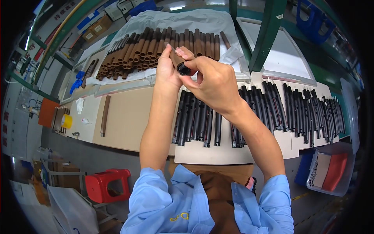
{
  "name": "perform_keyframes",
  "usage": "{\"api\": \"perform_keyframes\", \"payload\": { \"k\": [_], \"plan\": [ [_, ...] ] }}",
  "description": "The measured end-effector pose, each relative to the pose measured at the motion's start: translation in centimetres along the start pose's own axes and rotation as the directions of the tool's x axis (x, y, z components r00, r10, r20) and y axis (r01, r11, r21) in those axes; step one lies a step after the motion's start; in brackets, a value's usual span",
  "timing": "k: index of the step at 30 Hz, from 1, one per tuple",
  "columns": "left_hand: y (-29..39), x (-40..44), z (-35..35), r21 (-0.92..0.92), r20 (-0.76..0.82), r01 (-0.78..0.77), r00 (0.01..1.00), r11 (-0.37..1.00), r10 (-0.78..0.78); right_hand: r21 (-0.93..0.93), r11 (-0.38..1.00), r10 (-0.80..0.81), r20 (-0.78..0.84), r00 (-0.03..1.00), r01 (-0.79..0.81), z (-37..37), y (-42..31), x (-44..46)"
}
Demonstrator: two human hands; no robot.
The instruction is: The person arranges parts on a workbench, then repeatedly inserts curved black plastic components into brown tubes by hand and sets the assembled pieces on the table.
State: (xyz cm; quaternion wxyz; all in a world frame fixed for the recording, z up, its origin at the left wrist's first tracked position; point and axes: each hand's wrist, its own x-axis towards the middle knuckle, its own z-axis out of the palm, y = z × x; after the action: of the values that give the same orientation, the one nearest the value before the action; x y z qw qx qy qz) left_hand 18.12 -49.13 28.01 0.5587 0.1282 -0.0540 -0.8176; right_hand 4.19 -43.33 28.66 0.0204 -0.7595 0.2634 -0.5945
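Observation:
Held out over the worktable, a brown tube [176,57] points its near end toward me. My left hand [166,69] is wrapped round the tube from the left. At that near end sits a black cylindrical part [183,69], pinched between the thumb and fingers of my right hand [216,80]. Whether this part is inside the tube or only against its end, I cannot tell. Beyond my hands lies a pile of brown tubes [136,50] with open ends facing me. Below my hands, rows of slim black sticks [196,121] lie on cardboard.
One single brown tube [105,116] lies on the board at left, near a yellow tape roll [67,121]. A green post [266,35] rises behind the table. On the floor are a red stool [108,186] and, at right, a clear bin [331,171].

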Motion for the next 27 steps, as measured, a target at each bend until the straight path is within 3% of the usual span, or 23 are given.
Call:
{"api": "perform_keyframes", "payload": {
  "k": [8,14,23,27],
  "plan": [
    [0.35,0.35,-0.70,-0.084,0.072,0.064,0.996,0.994,-0.058,-0.034,0.999,-0.018,0.034,0.999,0.020,0.04,0.18,-0.03],
    [0.00,0.22,-0.34,0.039,-0.032,-0.031,0.999,0.999,0.033,-0.046,0.998,-0.036,0.057,0.998,0.038,0.01,0.21,0.10],
    [0.04,0.29,-0.71,-0.043,-0.068,0.025,0.997,0.999,-0.028,-0.061,0.998,-0.015,0.088,0.996,0.020,0.21,0.45,-0.19],
    [-0.45,0.21,-0.74,0.063,-0.177,-0.052,0.982,0.997,0.062,-0.094,0.996,0.009,0.125,0.992,0.003,0.24,0.26,-0.58]
  ]
}}
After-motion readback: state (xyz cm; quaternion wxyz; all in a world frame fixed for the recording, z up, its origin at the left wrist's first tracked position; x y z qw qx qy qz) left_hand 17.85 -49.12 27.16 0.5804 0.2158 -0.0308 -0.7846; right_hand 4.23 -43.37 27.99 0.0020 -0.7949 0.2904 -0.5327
